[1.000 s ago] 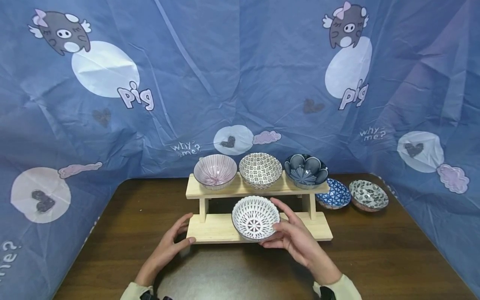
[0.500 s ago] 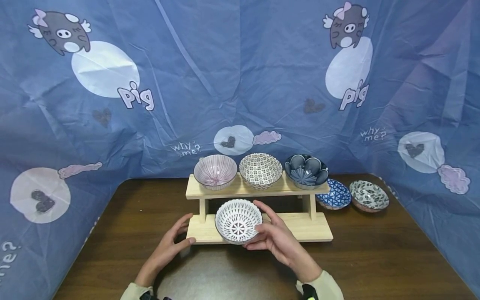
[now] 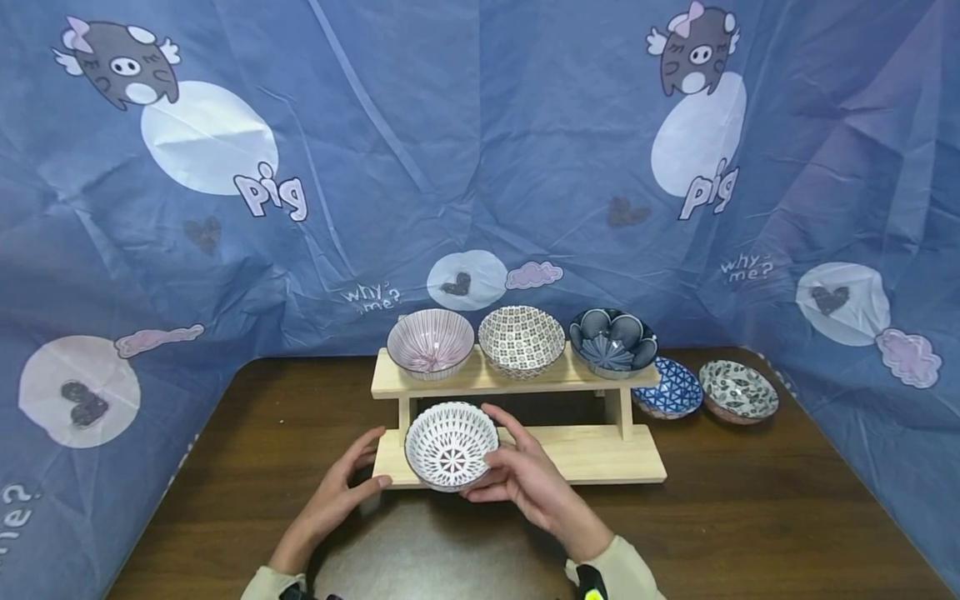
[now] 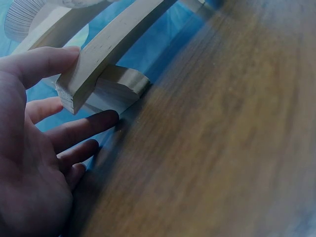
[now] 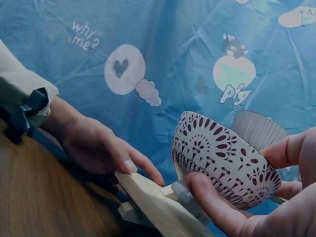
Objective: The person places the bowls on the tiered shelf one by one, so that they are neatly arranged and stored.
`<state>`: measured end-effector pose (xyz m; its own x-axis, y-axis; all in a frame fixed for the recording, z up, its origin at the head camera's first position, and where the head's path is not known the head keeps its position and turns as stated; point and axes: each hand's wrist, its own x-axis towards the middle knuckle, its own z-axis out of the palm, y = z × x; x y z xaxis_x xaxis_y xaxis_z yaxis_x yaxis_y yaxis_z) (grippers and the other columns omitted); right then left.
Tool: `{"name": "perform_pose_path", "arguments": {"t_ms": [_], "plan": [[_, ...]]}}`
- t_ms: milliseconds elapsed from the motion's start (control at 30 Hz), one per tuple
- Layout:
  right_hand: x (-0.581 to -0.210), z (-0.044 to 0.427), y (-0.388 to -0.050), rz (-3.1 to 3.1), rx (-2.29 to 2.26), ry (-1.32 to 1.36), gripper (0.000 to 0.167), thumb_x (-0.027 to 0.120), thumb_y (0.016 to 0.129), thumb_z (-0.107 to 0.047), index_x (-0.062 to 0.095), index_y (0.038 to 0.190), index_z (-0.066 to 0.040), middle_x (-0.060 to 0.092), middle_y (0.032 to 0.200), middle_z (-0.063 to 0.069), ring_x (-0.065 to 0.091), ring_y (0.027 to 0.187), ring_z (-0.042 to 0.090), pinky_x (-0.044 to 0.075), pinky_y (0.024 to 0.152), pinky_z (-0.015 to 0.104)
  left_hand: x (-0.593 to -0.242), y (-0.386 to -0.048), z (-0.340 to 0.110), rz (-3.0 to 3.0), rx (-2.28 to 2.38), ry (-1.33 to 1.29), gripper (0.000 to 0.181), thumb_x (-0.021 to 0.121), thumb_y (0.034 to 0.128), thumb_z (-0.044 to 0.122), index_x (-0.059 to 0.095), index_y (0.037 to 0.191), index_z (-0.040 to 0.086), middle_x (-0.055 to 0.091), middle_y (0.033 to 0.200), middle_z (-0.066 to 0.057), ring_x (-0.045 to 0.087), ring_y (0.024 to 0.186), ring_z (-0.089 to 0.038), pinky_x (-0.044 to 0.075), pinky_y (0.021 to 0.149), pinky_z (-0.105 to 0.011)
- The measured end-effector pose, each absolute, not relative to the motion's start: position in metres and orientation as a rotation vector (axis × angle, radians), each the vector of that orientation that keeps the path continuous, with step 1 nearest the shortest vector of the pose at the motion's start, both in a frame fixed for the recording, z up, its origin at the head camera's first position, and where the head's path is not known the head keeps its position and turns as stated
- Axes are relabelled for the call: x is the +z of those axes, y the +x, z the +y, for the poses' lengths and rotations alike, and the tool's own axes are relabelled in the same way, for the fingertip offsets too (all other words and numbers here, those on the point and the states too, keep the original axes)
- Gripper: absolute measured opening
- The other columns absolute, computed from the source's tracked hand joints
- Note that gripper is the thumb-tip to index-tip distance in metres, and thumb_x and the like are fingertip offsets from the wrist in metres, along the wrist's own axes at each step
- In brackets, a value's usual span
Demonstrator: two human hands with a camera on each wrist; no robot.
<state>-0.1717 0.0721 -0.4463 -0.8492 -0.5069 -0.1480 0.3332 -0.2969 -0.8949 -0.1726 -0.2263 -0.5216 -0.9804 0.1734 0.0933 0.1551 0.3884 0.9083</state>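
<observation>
White bowl (image 3: 452, 447) is held in right hand (image 3: 531, 485) | left hand (image 3: 336, 490) is kept wide, stand (image 3: 607, 454) end touched by thumb | bowl is between hands, over low board; touching cannot be told | ahead: bowls (image 3: 521, 340) above | rim should be kept from bumps, stand held still

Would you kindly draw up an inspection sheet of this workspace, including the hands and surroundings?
Surface: dark brown table.
Job's things: wooden stand; white patterned bowl tilted over the lower shelf; pink-striped bowl, grid-patterned bowl and dark blue bowl on the upper shelf.
Clutter: blue-and-white bowl and leaf-patterned bowl on the table, near the stand's right end.
Hands: right hand holds the white patterned bowl; left hand touches the stand's left end.
Cables: nothing seen.
Surroundings: blue curtain printed with pigs.
</observation>
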Motion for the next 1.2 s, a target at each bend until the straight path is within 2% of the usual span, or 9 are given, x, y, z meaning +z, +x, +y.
{"name": "perform_pose_path", "arguments": {"t_ms": [133,233,367,567,967,1067,1200], "plan": [[-0.449,0.064,-0.173,1.442,-2.162,-0.214,0.078,0.043,0.09,0.003,0.015,0.16,-0.016,0.056,0.126,0.031,0.074,0.076,0.021,0.06,0.074,0.04,-0.521,-0.173,-0.226,2.598,1.699,0.288,0.07,0.071,0.0898,0.015,0.04,0.151,0.007,0.061,0.137,-0.022,0.056,0.123,-0.023,0.03,0.11,-0.063],[-0.451,0.059,-0.173,1.447,-2.156,-0.21,0.078,0.043,0.09,0.003,0.015,0.16,-0.016,0.053,0.13,0.035,0.074,0.075,0.02,0.061,0.073,0.039,-0.52,-0.173,-0.225,2.592,1.7,0.282,0.07,0.072,0.0896,0.015,0.039,0.151,0.007,0.061,0.137,-0.022,0.056,0.124,-0.023,0.029,0.11,-0.064],[-0.454,0.052,-0.174,1.448,-2.152,-0.203,0.078,0.044,0.089,0.003,0.016,0.16,-0.017,0.048,0.136,0.042,0.074,0.074,0.02,0.06,0.073,0.039,-0.521,-0.173,-0.226,2.588,1.704,0.284,0.07,0.072,0.0894,0.015,0.04,0.151,0.008,0.061,0.136,-0.02,0.057,0.122,-0.015,0.029,0.11,-0.061],[-0.457,0.042,-0.178,1.448,-2.148,-0.204,0.078,0.043,0.089,0.002,0.017,0.16,-0.017,0.047,0.136,0.044,0.074,0.074,0.02,0.06,0.074,0.041,-0.524,-0.173,-0.227,2.594,1.721,0.328,0.068,0.072,0.0893,0.013,0.041,0.15,0.007,0.061,0.137,-0.019,0.056,0.117,0.0,0.031,0.109,-0.059],[-0.464,0.032,-0.184,1.463,-2.144,-0.189,0.078,0.044,0.089,0.002,0.018,0.159,-0.017,0.053,0.13,0.045,0.073,0.074,0.022,0.06,0.076,0.044,-0.523,-0.173,-0.226,2.599,1.721,0.315,0.069,0.071,0.0896,0.014,0.04,0.151,0.006,0.059,0.14,-0.019,0.055,0.116,0.003,0.032,0.109,-0.058],[-0.465,0.031,-0.185,1.468,-2.144,-0.192,0.078,0.044,0.089,0.002,0.017,0.159,-0.017,0.053,0.13,0.045,0.073,0.075,0.022,0.06,0.076,0.045,-0.523,-0.173,-0.227,2.601,1.711,0.304,0.069,0.07,0.0895,0.014,0.04,0.151,0.006,0.06,0.139,-0.019,0.055,0.115,0.004,0.034,0.109,-0.053],[-0.466,0.029,-0.186,1.471,-2.144,-0.19,0.078,0.045,0.089,0.003,0.017,0.16,-0.018,0.053,0.13,0.045,0.073,0.074,0.021,0.06,0.076,0.045,-0.525,-0.173,-0.227,2.61,1.708,0.312,0.069,0.07,0.0891,0.012,0.039,0.151,0.003,0.061,0.137,-0.02,0.056,0.114,0.005,0.036,0.108,-0.037]]}}
